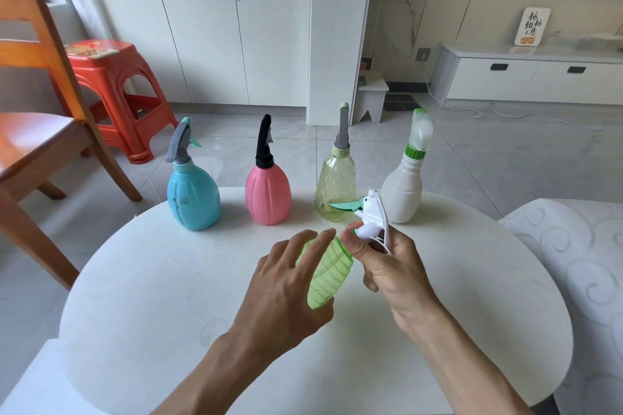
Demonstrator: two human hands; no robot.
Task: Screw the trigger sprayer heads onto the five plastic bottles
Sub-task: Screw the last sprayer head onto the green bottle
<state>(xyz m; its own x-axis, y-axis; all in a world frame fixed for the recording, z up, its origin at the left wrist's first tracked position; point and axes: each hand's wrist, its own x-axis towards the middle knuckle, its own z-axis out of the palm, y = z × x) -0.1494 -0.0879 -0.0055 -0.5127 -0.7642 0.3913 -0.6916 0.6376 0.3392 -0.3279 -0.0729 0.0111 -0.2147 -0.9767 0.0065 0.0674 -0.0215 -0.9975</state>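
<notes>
Four bottles stand in a row along the far edge of the white counter (168,280), each with a sprayer on: blue bottle (193,197), pink bottle (268,195), yellow bottle (335,185), white bottle (403,189). Over the counter's middle the left hand (286,283) grips the tilted green bottle (328,274), fingers curled round it, while the right hand (387,266) pinches the white sprayer head (372,219) at its neck

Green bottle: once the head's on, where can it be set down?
Bare tabletop lies left of the left hand, before the blue bottle; also right of the right hand. The back row is crowded, pink bottle to white bottle.
</notes>
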